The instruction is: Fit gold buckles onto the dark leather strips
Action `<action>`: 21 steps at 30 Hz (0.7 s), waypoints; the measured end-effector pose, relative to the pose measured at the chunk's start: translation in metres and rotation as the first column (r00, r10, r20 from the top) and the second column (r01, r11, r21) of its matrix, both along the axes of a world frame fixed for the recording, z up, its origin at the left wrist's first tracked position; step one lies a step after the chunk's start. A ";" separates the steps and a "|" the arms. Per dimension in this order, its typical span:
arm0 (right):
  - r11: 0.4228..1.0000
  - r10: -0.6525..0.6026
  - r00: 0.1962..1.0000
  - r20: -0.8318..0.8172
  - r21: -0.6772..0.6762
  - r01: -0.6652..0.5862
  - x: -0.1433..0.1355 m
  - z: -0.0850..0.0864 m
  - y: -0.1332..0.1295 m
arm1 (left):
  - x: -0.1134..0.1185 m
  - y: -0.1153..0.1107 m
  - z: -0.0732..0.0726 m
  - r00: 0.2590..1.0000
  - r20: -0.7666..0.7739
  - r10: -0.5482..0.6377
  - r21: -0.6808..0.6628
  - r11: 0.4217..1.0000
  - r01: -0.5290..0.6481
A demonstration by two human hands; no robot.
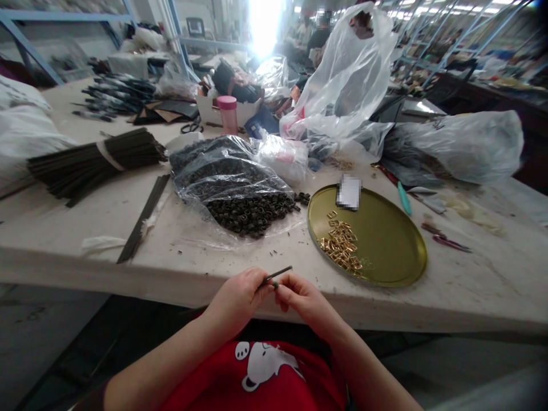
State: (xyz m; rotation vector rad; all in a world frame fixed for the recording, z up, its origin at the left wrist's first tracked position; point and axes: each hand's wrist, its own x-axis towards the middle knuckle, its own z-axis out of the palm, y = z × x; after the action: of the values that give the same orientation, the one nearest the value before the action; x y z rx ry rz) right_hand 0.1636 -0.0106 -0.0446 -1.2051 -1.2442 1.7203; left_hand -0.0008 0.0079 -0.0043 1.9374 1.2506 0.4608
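My left hand [246, 291] is closed around a thin dark strip [280, 272], whose end sticks out past the fingers to the upper right. My right hand [302, 297] meets it at the fingertips, pinching a small dark piece [275, 285] that looks like a loop; the fingers mostly cover it. Both hands are at the table's front edge. Beyond them, many small dark loops [252, 214] spill from a clear plastic bag [226, 165]. To the right, a round gold-coloured tray [385, 240] bears a heap of small gold buckles [341, 246].
A tied bundle of dark strips [98, 160] lies at left, with loose strips [143, 220] nearer. Further back are a pink-lidded jar [227, 114], scissors [191, 127] and plastic bags [342, 80]. Right of the tray lie a teal-handled tool [403, 198] and small snips [449, 242].
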 end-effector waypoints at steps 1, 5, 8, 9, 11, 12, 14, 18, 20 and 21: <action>0.996 0.005 0.995 -0.100 -0.087 -0.013 0.001 0.000 0.000 | 0.000 -0.001 -0.001 0.998 -0.043 -0.036 0.040 0.998 0.038; 0.929 -0.079 0.940 -0.331 -0.367 -0.051 0.003 -0.006 0.000 | 0.000 -0.008 -0.010 0.967 -0.163 -0.195 0.144 0.965 0.219; 0.874 -0.117 0.917 -0.382 -0.478 -0.087 0.003 -0.011 -0.001 | -0.001 -0.010 -0.016 0.956 -0.183 -0.228 0.171 0.950 0.260; 0.861 -0.129 0.912 -0.389 -0.501 -0.092 0.003 -0.012 -0.001 | -0.001 -0.009 -0.017 0.958 -0.178 -0.227 0.159 0.954 0.256; 0.854 -0.166 0.905 -0.392 -0.516 -0.067 0.003 -0.012 0.000 | -0.002 -0.007 -0.015 0.968 -0.147 -0.204 0.102 0.970 0.220; 0.860 -0.187 0.901 -0.391 -0.508 -0.041 0.004 -0.012 0.000 | -0.003 -0.005 -0.012 0.977 -0.125 -0.171 0.062 0.982 0.180; 0.882 -0.231 0.894 -0.384 -0.470 0.026 0.004 -0.012 0.001 | -0.005 -0.003 -0.005 0.992 -0.083 -0.092 -0.045 0.995 0.089; 0.933 -0.275 0.905 -0.324 -0.319 0.169 0.002 -0.014 0.002 | -0.006 -0.004 0.005 0.999 -0.016 -0.042 -0.269 0.962 0.036; 0.950 -0.278 0.926 -0.257 -0.214 0.226 0.000 -0.014 0.001 | -0.005 -0.006 0.004 0.998 0.028 -0.047 -0.360 0.931 0.054; 0.955 -0.279 0.936 -0.215 -0.161 0.247 -0.001 -0.013 0.000 | -0.004 -0.008 0.003 0.998 0.045 -0.045 -0.392 0.918 0.059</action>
State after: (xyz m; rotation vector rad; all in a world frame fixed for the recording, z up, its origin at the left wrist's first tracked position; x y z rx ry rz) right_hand 0.1627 -0.0109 -0.0574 -1.1452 -0.7997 1.7054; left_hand -0.0046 0.0002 -0.0013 1.6074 1.1633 0.1943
